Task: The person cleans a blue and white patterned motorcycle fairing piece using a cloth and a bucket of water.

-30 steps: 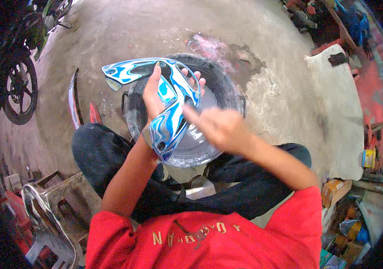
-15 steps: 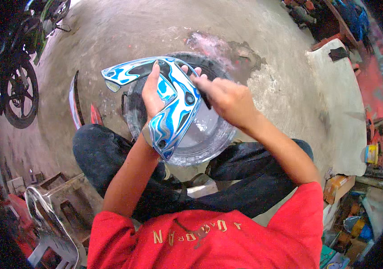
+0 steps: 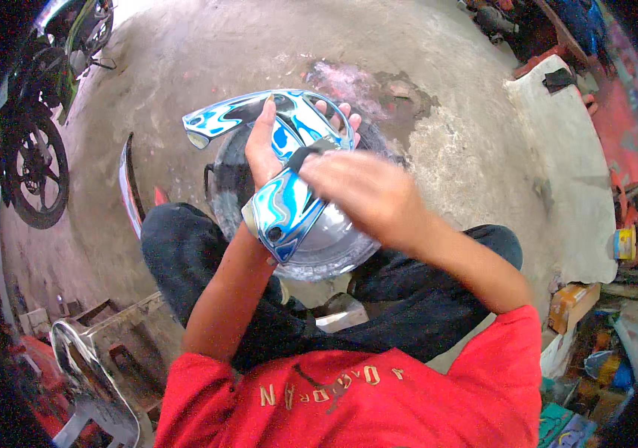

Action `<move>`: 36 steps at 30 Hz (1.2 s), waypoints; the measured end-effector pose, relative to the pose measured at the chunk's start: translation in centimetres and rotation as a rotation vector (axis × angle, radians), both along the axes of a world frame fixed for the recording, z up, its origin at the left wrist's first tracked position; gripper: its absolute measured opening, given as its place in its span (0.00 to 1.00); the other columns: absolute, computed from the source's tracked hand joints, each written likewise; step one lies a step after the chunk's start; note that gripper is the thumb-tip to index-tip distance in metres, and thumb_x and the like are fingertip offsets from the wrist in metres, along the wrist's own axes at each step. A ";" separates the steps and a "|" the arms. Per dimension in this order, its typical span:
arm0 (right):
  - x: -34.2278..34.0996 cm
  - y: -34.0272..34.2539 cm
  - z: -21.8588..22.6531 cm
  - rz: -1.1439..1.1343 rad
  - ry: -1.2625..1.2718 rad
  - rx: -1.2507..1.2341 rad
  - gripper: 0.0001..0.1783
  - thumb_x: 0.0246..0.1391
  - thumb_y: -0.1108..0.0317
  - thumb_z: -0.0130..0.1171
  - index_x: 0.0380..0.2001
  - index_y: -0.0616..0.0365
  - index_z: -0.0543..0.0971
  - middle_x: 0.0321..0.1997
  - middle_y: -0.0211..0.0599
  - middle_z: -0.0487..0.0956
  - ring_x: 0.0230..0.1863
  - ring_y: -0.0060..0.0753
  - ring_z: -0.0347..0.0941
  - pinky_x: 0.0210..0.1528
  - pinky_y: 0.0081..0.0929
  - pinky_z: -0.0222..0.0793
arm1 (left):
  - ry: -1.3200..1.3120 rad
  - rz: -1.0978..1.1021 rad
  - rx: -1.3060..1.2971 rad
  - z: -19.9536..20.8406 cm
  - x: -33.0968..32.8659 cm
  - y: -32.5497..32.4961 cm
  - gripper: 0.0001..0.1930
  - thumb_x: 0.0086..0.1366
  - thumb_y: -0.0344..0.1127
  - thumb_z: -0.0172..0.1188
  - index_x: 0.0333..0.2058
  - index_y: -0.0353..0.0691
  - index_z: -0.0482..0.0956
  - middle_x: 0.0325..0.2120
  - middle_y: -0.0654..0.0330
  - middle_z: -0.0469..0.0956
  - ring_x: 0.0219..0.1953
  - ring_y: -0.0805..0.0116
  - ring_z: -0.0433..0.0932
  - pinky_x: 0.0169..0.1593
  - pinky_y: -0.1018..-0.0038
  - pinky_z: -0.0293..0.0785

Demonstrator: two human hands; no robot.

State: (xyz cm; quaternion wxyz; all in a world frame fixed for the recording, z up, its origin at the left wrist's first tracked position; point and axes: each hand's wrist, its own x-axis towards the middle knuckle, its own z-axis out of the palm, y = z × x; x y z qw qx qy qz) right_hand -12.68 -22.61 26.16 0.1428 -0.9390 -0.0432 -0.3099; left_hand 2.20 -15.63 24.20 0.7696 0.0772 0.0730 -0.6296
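Note:
A curved motorcycle fairing panel (image 3: 278, 209), swirled in blue, white and grey, hangs over a round basin (image 3: 326, 265). My left hand (image 3: 263, 153) grips it from underneath, the thumb up along its inner edge and the fingertips showing past its far edge. Pressed on the panel's middle is a dark grey piece of sandpaper (image 3: 308, 155), pinched in my right hand (image 3: 367, 190). That hand is smeared by motion and covers part of the panel. Whitish, cloudy water shows in the basin beneath.
Beside the basin on the left, a slim curved panel (image 3: 128, 183) lies on the concrete floor. A motorcycle (image 3: 35, 164) stands at far left. A metal-framed chair (image 3: 95, 358) is near my left leg. On the right are a pale slab (image 3: 565, 172) and a cardboard box (image 3: 573, 306).
My right hand has slid toward me and left over the panel, bringing the sandpaper from the far right edge to the middle. The left hand keeps its grip; the view has shifted slightly.

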 end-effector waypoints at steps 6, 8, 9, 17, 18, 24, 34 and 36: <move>-0.4 -1.6 -1.1 0.006 -0.016 -0.051 0.21 0.54 0.76 0.60 0.53 0.60 0.80 0.55 0.44 0.81 0.58 0.43 0.78 0.59 0.38 0.75 | -0.137 0.039 -0.088 -1.4 0.5 -0.8 0.32 0.68 0.57 0.57 0.49 0.26 0.72 0.53 0.37 0.73 0.59 0.40 0.70 0.66 0.43 0.64; -0.1 -3.3 -0.7 -0.104 0.040 -0.060 0.23 0.55 0.77 0.58 0.55 0.62 0.79 0.55 0.43 0.82 0.59 0.43 0.78 0.61 0.39 0.74 | -0.259 0.042 -0.122 -2.8 1.2 -1.2 0.34 0.67 0.58 0.57 0.50 0.25 0.71 0.54 0.34 0.72 0.59 0.40 0.70 0.66 0.44 0.64; -0.3 -2.6 -0.6 -0.112 0.041 -0.064 0.23 0.55 0.77 0.58 0.55 0.62 0.79 0.55 0.43 0.82 0.59 0.43 0.78 0.61 0.39 0.74 | -0.258 0.034 -0.126 -2.5 0.8 -1.4 0.34 0.67 0.58 0.57 0.50 0.25 0.71 0.54 0.34 0.72 0.59 0.40 0.70 0.66 0.44 0.64; -1.3 -2.1 0.2 -0.056 0.016 -0.116 0.23 0.54 0.72 0.58 0.55 0.60 0.79 0.57 0.42 0.81 0.60 0.44 0.77 0.63 0.37 0.73 | -0.253 0.031 -0.038 -2.1 1.2 -0.9 0.36 0.69 0.62 0.50 0.51 0.25 0.71 0.51 0.36 0.74 0.59 0.40 0.71 0.66 0.46 0.66; -1.3 -1.6 -0.2 -0.021 0.012 -0.128 0.23 0.54 0.72 0.58 0.55 0.62 0.79 0.57 0.43 0.81 0.60 0.43 0.78 0.63 0.37 0.73 | -0.147 -0.002 -0.009 -1.0 0.5 -0.4 0.34 0.69 0.61 0.51 0.50 0.27 0.73 0.48 0.39 0.76 0.55 0.41 0.74 0.63 0.47 0.69; -1.3 -2.1 -0.1 -0.030 -0.021 -0.199 0.20 0.55 0.73 0.55 0.52 0.63 0.80 0.56 0.43 0.81 0.59 0.41 0.78 0.62 0.37 0.74 | -0.067 -0.002 0.022 0.1 0.0 -0.4 0.34 0.67 0.62 0.54 0.48 0.29 0.73 0.44 0.42 0.77 0.54 0.43 0.75 0.63 0.48 0.69; -0.3 -2.2 -0.5 -0.006 0.030 -0.205 0.20 0.55 0.72 0.55 0.51 0.66 0.80 0.57 0.45 0.80 0.60 0.41 0.77 0.63 0.36 0.73 | -0.168 -0.062 -0.253 -0.9 1.0 0.8 0.31 0.76 0.54 0.38 0.49 0.25 0.73 0.44 0.40 0.79 0.55 0.39 0.76 0.66 0.48 0.68; -0.8 -1.1 -0.5 -0.037 0.040 -0.229 0.20 0.55 0.73 0.54 0.51 0.65 0.79 0.56 0.45 0.80 0.60 0.42 0.77 0.63 0.37 0.73 | -0.262 -0.031 -0.106 -1.0 0.8 1.0 0.31 0.76 0.55 0.39 0.47 0.25 0.75 0.43 0.41 0.80 0.53 0.39 0.77 0.63 0.48 0.71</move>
